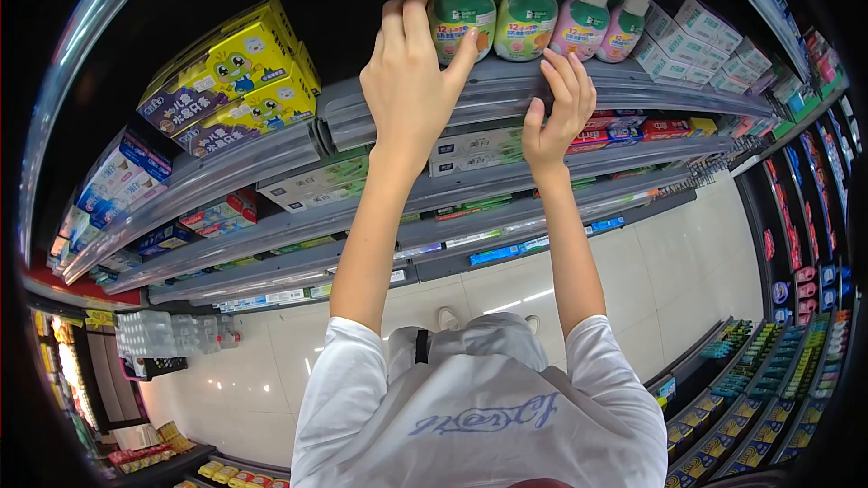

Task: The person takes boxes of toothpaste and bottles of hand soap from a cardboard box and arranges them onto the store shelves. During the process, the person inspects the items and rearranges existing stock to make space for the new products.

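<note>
My left hand [411, 81] is closed round the leftmost green pump bottle [465, 11], thumb across its front and fingers along its left side. The bottle stands upright at the front of the upper shelf [488, 86]. Beside it are another green pump bottle [527, 20] and two pink pump bottles [581, 23], all with white pump heads. Several more bottles are behind them. My right hand [561, 108] is at the shelf's front edge, below the pink bottles. Its fingers are slightly bent and apart, with nothing held; the fingertips are close to the bottle bases.
Yellow boxes with a frog picture [240, 81] are stacked to the left. White-and-teal cartons [692, 41] stand to the right. Lower shelves hold toothpaste-like boxes [488, 145]. Shrink-wrapped bottles [172, 334] are on the tiled floor [271, 380] at left; more stocked shelves [750, 380] stand at right.
</note>
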A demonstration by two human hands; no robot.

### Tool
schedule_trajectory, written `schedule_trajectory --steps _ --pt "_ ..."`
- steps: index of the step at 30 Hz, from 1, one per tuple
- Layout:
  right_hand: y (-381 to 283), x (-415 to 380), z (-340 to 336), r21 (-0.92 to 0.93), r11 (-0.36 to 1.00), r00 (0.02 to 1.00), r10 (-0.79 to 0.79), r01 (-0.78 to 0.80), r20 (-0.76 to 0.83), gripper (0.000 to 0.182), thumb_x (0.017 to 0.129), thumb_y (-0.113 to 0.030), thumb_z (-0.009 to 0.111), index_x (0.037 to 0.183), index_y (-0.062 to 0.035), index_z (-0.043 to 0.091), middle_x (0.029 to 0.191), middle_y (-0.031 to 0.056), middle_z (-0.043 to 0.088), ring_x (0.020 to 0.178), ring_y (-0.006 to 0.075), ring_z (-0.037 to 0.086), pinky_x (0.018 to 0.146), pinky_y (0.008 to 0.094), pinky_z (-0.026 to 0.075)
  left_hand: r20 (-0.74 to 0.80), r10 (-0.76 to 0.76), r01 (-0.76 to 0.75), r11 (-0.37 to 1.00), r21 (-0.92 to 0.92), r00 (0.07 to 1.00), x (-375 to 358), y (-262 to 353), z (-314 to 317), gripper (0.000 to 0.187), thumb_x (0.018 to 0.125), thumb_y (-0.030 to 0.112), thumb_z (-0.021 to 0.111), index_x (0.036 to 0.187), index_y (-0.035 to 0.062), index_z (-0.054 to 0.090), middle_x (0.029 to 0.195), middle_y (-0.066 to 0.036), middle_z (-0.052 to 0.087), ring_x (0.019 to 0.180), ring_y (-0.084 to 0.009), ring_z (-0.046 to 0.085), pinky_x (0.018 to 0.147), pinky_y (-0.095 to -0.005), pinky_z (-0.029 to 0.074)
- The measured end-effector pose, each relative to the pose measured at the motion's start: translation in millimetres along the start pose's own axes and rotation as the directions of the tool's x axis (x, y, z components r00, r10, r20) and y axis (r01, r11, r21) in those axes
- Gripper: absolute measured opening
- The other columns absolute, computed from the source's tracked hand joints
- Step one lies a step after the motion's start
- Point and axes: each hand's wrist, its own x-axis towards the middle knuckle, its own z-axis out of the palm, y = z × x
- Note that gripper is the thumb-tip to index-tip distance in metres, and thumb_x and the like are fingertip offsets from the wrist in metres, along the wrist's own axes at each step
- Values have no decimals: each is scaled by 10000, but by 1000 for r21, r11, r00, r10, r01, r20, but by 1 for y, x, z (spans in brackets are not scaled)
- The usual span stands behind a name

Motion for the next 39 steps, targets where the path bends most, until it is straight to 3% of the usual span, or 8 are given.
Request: schedule_trajectory --steps 13,18,22,24,26,29,36,39 --pt "1 -1 3 -4 1000 1000 -1 1 -16 386 826 -194 480 1187 -75 549 1235 76 605 1239 291 472 1041 435 263 -25 12 -12 1000 -3 1000 -1 -2 2 483 796 355 690 1171 86 548 1064 -91 583 875 -271 640 666 -364 518" --pt "-2 -1 6 -10 1000 999 13 -13 -31 362 829 -182 478 1167 -76 554 1211 72 615 1221 293 489 1039 434 258 -60 63 -64 998 -14 996 -2 -7 4 485 788 339 701 1172 83 551 1044 -90 580 788 -256 633 628 -349 513" --pt "-5 3 5 27 999 997 40 -38 -66 341 811 -144 500 1137 -64 559 1146 69 627 1202 290 498 1031 434 262 -23 123 -123 992 2 992 0 -8 1 501 778 345 698 1152 61 522 1047 -111 552 815 -261 634 572 -355 535" --pt "-5 4 4 25 998 997 50 -49 -58 330 809 -148 505 1123 -62 564 1137 70 627 1186 290 506 1028 435 266 13 69 -69 997 15 998 0 -5 -2 514 774 348 700 1158 59 518 1055 -111 553 835 -265 635 573 -361 537" --pt "-10 6 2 3 999 996 54 -54 -70 317 809 -150 508 1107 -63 572 1136 68 621 1179 282 507 1024 434 271 -25 99 -98 994 42 995 0 -4 1 546 773 389 707 1163 58 518 1055 -113 560 859 -272 638 573 -368 536" --pt "-15 11 -6 -30 996 996 86 -86 -7 289 806 -148 546 1082 -72 582 1129 60 612 1162 268 511 995 429 295 9 -8 8 997 77 1000 0 0 -1 579 791 451 693 1196 72 528 1103 -95 612 896 -282 646 695 -374 520" --pt "-17 34 -18 -46 992 990 120 -117 76 212 779 -120 613 989 -88 620 984 41 615 1001 246 530 900 410 331 65 -25 20 997 79 998 -2 0 -3 548 827 439 662 1196 58 523 1082 -106 628 893 -284 647 697 -363 519" --pt "-18 33 -16 -82 991 988 112 -103 107 176 782 -120 610 956 -102 632 950 26 611 972 233 526 891 400 334 -13 59 -59 997 54 998 -2 -2 -1 494 827 379 670 1167 56 519 982 -114 603 846 -272 645 598 -364 519"
